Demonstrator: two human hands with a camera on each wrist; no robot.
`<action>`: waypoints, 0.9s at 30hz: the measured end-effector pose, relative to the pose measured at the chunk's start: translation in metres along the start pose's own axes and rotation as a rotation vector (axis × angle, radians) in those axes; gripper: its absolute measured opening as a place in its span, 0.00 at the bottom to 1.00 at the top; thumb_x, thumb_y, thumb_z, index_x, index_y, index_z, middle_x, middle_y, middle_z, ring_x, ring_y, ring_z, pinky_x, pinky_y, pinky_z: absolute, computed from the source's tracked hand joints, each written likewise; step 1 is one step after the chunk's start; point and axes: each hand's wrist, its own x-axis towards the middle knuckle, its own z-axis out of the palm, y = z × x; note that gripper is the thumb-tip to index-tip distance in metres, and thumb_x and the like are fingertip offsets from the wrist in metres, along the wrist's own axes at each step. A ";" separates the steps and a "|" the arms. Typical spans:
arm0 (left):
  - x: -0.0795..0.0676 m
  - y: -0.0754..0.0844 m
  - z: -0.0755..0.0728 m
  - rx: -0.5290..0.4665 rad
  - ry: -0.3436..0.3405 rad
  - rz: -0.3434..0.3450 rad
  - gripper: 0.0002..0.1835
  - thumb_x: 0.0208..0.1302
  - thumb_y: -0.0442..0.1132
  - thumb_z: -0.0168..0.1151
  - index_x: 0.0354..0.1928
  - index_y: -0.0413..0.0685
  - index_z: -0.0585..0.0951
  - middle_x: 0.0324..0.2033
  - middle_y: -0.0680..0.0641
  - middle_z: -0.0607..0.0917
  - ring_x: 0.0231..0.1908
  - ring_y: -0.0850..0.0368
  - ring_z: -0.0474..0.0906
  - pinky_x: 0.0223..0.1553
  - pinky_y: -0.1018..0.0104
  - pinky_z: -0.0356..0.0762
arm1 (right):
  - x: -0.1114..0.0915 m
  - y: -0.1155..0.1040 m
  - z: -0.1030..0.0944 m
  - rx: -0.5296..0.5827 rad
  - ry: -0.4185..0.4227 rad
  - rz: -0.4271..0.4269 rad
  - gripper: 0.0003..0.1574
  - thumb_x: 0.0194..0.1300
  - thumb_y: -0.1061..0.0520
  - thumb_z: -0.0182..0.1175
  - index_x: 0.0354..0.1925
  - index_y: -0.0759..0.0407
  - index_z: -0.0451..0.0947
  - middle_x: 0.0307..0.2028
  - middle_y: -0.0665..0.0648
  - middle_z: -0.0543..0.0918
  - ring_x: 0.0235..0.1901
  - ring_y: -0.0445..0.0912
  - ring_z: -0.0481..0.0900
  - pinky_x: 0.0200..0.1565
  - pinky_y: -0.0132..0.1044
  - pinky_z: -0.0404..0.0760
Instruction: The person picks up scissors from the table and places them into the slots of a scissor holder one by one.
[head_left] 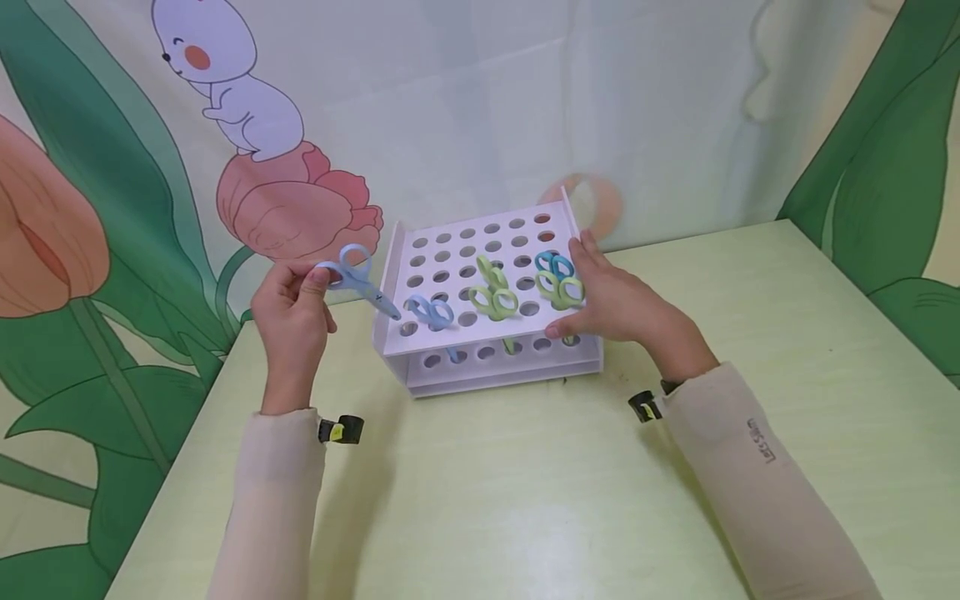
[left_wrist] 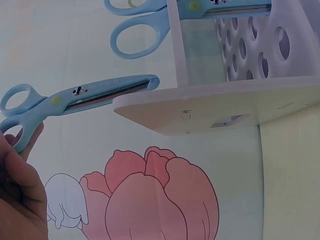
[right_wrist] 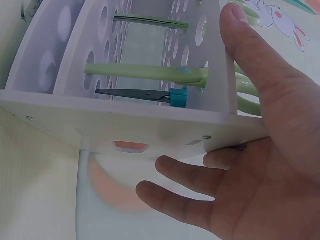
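My left hand [head_left: 292,312] pinches light blue scissors [head_left: 372,293] by a handle ring, blades closed and pointing down right. Their tip is just above the front-left holes of a white rack [head_left: 487,336] with two perforated tiers. In the left wrist view the scissors [left_wrist: 82,96] show a rounded blue blade cover. My right hand [head_left: 622,300] rests against the rack's right side, thumb on the top tier's front edge; in the right wrist view the fingers [right_wrist: 187,175] are extended. In the rack stand other light blue scissors [head_left: 431,312], green scissors [head_left: 558,287] and teal scissors [head_left: 553,264], handles up.
The rack stands on a pale yellow-green table [head_left: 487,500] near its back edge. Behind it hangs a printed curtain [head_left: 465,108] with flowers and a white animal. Black wrist cameras [head_left: 341,429] sit at both sleeve cuffs.
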 end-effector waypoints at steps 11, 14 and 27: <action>0.011 -0.008 0.012 0.010 -0.012 -0.015 0.14 0.72 0.38 0.61 0.44 0.29 0.80 0.34 0.52 0.88 0.11 0.62 0.66 0.17 0.73 0.69 | 0.000 0.000 -0.001 -0.024 -0.007 -0.010 0.84 0.53 0.36 0.76 0.80 0.57 0.26 0.79 0.52 0.23 0.77 0.59 0.41 0.71 0.57 0.52; 0.013 -0.009 0.016 0.023 -0.015 -0.038 0.14 0.73 0.39 0.60 0.44 0.30 0.80 0.35 0.46 0.88 0.11 0.61 0.66 0.17 0.73 0.69 | 0.000 0.001 -0.001 -0.024 -0.007 -0.011 0.84 0.53 0.36 0.76 0.80 0.57 0.26 0.79 0.52 0.23 0.77 0.58 0.40 0.71 0.56 0.52; 0.022 -0.012 0.031 0.048 -0.116 -0.136 0.14 0.75 0.42 0.58 0.48 0.35 0.80 0.41 0.42 0.88 0.13 0.59 0.66 0.19 0.71 0.68 | -0.001 -0.001 -0.001 -0.014 -0.003 0.001 0.83 0.54 0.37 0.76 0.80 0.55 0.26 0.78 0.51 0.22 0.77 0.59 0.41 0.71 0.57 0.52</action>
